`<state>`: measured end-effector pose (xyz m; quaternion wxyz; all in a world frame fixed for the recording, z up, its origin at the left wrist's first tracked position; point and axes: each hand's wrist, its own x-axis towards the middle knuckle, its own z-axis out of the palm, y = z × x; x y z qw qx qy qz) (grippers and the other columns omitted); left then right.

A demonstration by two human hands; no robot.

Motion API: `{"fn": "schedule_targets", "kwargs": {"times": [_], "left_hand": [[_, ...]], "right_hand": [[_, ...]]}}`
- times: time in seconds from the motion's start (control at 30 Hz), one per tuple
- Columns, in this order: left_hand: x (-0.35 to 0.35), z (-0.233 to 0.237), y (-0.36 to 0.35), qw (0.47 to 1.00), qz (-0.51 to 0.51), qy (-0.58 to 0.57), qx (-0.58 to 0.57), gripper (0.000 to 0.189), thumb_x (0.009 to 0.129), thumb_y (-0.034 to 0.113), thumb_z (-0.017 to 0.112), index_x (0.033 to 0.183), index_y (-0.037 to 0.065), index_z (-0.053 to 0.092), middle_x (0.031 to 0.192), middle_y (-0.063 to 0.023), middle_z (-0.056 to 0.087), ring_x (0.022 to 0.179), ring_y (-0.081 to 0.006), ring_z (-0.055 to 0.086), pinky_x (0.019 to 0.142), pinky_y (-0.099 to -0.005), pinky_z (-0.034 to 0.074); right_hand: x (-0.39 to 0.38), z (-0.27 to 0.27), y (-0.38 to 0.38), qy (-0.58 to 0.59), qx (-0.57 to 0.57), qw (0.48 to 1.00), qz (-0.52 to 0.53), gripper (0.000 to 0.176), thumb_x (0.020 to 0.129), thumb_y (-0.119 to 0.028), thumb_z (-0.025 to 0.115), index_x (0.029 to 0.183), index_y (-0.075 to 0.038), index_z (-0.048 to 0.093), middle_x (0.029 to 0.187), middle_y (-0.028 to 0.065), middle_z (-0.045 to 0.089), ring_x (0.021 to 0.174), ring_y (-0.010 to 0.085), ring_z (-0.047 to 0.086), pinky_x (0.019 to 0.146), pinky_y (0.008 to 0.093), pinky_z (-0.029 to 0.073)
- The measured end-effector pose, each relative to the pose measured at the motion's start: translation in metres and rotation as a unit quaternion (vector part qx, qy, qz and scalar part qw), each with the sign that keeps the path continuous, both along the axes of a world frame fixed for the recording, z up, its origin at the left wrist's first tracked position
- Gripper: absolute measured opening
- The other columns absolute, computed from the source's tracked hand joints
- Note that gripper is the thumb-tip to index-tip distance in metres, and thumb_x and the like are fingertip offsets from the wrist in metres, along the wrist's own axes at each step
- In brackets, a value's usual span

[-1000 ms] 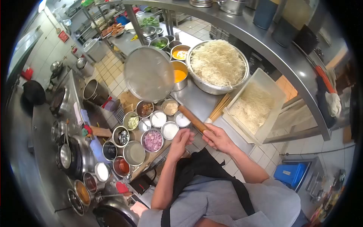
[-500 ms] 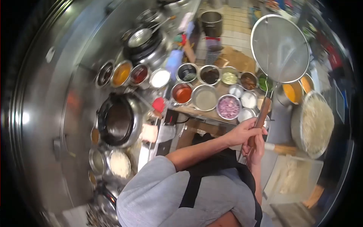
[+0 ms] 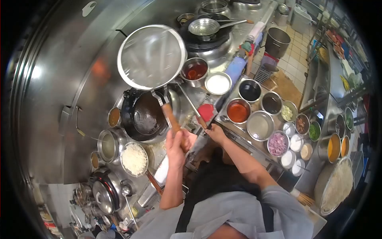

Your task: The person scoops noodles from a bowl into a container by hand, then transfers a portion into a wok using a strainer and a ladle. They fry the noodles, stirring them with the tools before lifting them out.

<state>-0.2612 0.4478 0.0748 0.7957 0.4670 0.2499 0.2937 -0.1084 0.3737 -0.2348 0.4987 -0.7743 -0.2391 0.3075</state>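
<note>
Steel rim toward eleven o'clock, holding the large round wire-mesh strainer point(image 3: 152, 57) by its brown wooden handle in left hand point(image 3: 176, 148), with fingers curling closed around it. With right hand point(image 3: 217, 134), gripping the wood-ended handle of a thin metal utensil point(image 3: 191, 103), fingers bending nearly closed at its end; not seeing clearly its far end. At nine o'clock, having in view the black round wok point(image 3: 145, 115), near the strainer's rim. At eight, showing the metal bowl of white grains point(image 3: 134, 159); at three, the steel pot of red sauce point(image 3: 238, 112); at one, the pot of white powder point(image 3: 218, 83).
</note>
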Motion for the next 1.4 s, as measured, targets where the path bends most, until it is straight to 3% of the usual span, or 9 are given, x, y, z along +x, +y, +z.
{"fn": "schedule_targets", "kwargs": {"times": [0.13,0.23,0.4,0.67,0.77,0.9,1.1,1.2,1.4], "left_hand": [[-0.043,0.010,0.060,0.996,0.083,0.006,0.039,0.028,0.110,0.013,0.055,0.136,0.003,0.052,0.099,-0.0097,0.062,0.064,-0.0093,0.049,0.051,-0.0232,0.038],[-0.059,0.014,0.085,0.990,0.130,0.012,0.044,0.026,0.110,0.012,0.053,0.135,0.002,0.053,0.100,-0.0112,0.063,0.064,-0.0092,0.049,0.051,-0.0219,0.038],[-0.057,0.007,0.118,0.982,0.187,0.001,0.034,0.022,0.111,0.013,0.052,0.128,0.000,0.056,0.097,-0.0108,0.062,0.063,-0.0082,0.048,0.050,-0.0211,0.036],[-0.003,-0.007,0.159,0.979,0.200,-0.036,0.021,0.027,0.107,0.020,0.058,0.124,-0.002,0.057,0.095,-0.0090,0.063,0.061,-0.0066,0.040,0.048,-0.0214,0.031],[0.035,-0.012,0.155,0.994,0.095,-0.048,0.012,0.035,0.108,0.024,0.058,0.128,-0.005,0.056,0.097,-0.0083,0.062,0.062,-0.0050,0.039,0.049,-0.0211,0.033],[0.109,-0.018,0.119,0.998,-0.059,-0.036,-0.004,0.031,0.114,0.025,0.051,0.125,-0.004,0.056,0.097,-0.0062,0.060,0.062,-0.0050,0.038,0.050,-0.0196,0.032],[0.196,-0.002,-0.047,0.956,-0.284,0.065,0.023,0.033,0.111,0.022,0.054,0.133,-0.003,0.055,0.092,-0.0078,0.064,0.060,-0.0047,0.042,0.048,-0.0205,0.032],[0.216,-0.016,-0.131,0.865,-0.502,0.031,-0.002,0.027,0.110,0.021,0.056,0.127,0.001,0.056,0.092,-0.0093,0.065,0.059,-0.0061,0.045,0.045,-0.0205,0.033],[0.209,-0.015,-0.326,0.741,-0.666,0.081,0.016,0.010,0.109,0.016,0.055,0.112,0.006,0.055,0.086,-0.0039,0.063,0.061,-0.0059,0.048,0.046,-0.0205,0.035]], "right_hand": [[0.007,0.020,0.049,0.327,-0.004,0.941,-0.088,0.028,0.094,-0.025,0.079,0.104,-0.001,0.069,0.082,0.0055,0.066,0.076,0.0144,0.067,0.071,0.0297,0.058],[0.019,0.055,0.071,0.298,-0.097,0.948,-0.046,0.040,0.091,-0.035,0.080,0.106,0.000,0.070,0.081,0.0076,0.067,0.077,0.0143,0.068,0.069,0.0293,0.057],[0.012,0.094,0.126,-0.018,-0.089,0.996,-0.007,0.037,0.089,-0.019,0.068,0.114,0.008,0.063,0.103,0.0348,0.071,0.105,0.0509,0.070,0.091,0.0539,0.055],[-0.032,0.170,-0.033,0.061,-0.007,0.998,0.017,0.026,0.095,-0.016,0.068,0.114,0.000,0.061,0.088,0.0215,0.068,0.083,0.0297,0.070,0.077,0.0438,0.054],[-0.037,0.216,-0.122,0.094,0.093,0.988,-0.082,0.022,0.098,-0.019,0.069,0.109,-0.003,0.060,0.079,0.0073,0.058,0.076,0.0163,0.059,0.070,0.0378,0.050],[-0.052,0.268,-0.237,-0.023,0.013,0.954,-0.298,0.033,0.098,-0.021,0.066,0.122,0.001,0.059,0.091,0.0204,0.070,0.084,0.0350,0.067,0.079,0.0451,0.054],[-0.139,0.362,-0.387,-0.123,-0.092,0.771,-0.618,0.062,0.107,-0.025,0.063,0.160,-0.001,0.041,0.126,0.0312,0.069,0.117,0.0393,0.069,0.097,0.0471,0.053],[-0.181,0.346,-0.477,-0.241,-0.213,0.661,-0.678,0.057,0.109,-0.020,0.058,0.164,-0.012,0.041,0.106,0.0195,0.072,0.087,0.0232,0.065,0.087,0.0386,0.053],[-0.219,0.382,-0.573,-0.111,-0.275,0.568,-0.768,0.053,0.109,-0.023,0.056,0.161,-0.016,0.045,0.085,0.0268,0.066,0.074,0.0356,0.062,0.082,0.0451,0.052]]}}
